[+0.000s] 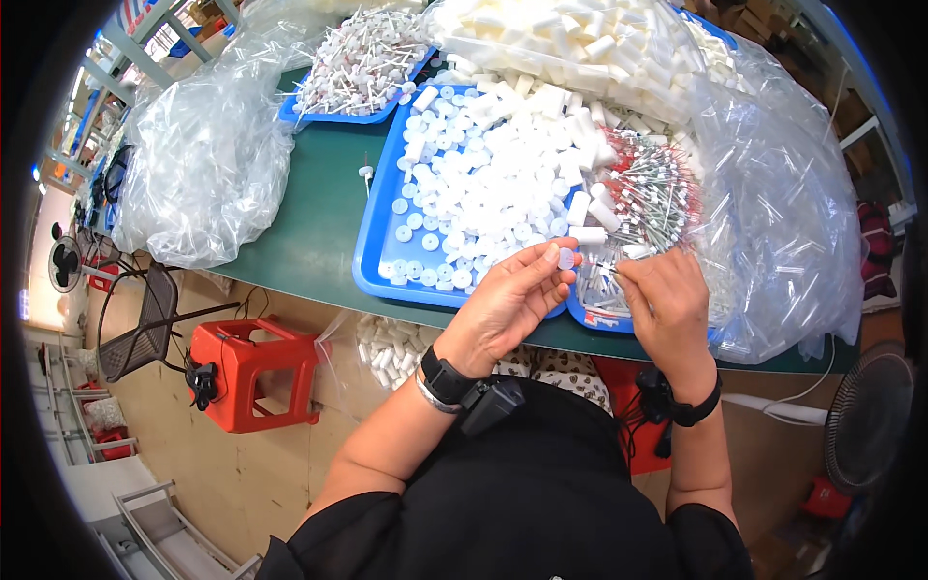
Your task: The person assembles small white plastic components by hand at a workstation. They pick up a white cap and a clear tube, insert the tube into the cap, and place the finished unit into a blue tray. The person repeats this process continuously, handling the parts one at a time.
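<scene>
My left hand (515,295) pinches a small white round cap (565,258) between thumb and fingertips, just over the near edge of a blue tray (372,242). My right hand (665,300) is right beside it, fingers curled around a thin pin-like piece whose tip points at the cap. The tray holds several white caps (464,208) and white tubes (570,126). A pile of thin metal pins with red ends (652,193) lies just beyond my right hand.
A second blue tray (333,114) with white stick parts sits at the back left on the green table (309,213). Clear plastic bags (208,159) bulge left and right (783,213). A red stool (256,372), a bag of white tubes (387,353) and fans stand below.
</scene>
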The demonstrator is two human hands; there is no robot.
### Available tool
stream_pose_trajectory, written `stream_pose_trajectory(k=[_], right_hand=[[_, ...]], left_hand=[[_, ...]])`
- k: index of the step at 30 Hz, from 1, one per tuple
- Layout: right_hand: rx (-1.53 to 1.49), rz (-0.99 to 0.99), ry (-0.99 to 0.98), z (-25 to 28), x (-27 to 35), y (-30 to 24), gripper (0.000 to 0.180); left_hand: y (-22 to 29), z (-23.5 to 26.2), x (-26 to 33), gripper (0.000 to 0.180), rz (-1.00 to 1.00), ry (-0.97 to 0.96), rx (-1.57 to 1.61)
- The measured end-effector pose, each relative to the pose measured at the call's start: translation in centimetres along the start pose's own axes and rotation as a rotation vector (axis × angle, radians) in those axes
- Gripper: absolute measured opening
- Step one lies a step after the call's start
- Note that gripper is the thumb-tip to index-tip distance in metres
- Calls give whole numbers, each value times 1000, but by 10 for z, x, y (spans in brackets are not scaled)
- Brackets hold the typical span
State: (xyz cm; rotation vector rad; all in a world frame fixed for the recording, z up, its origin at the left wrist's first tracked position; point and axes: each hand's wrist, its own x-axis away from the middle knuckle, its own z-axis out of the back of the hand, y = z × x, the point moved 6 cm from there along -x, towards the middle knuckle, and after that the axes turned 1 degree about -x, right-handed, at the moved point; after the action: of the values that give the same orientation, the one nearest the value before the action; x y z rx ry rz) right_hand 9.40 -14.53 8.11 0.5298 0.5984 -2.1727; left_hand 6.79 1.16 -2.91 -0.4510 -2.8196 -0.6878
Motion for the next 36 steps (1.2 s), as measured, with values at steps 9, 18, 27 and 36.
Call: stream_pose_trajectory(k=[9,18,27,36], right_hand=[[50,15,-11,1,3,-4,15],[34,70,-21,6,4,-14,18],[38,114,-34,6,1,-20,20],[143,134,-21,4,2,-23,19]], left_hand=[[0,-1,2,38,-20,11,-17],[3,-5,6,36,-46,71,-131],[4,-4,7,35,-54,62,-180],[5,-3,9,34,-43,71,-165]])
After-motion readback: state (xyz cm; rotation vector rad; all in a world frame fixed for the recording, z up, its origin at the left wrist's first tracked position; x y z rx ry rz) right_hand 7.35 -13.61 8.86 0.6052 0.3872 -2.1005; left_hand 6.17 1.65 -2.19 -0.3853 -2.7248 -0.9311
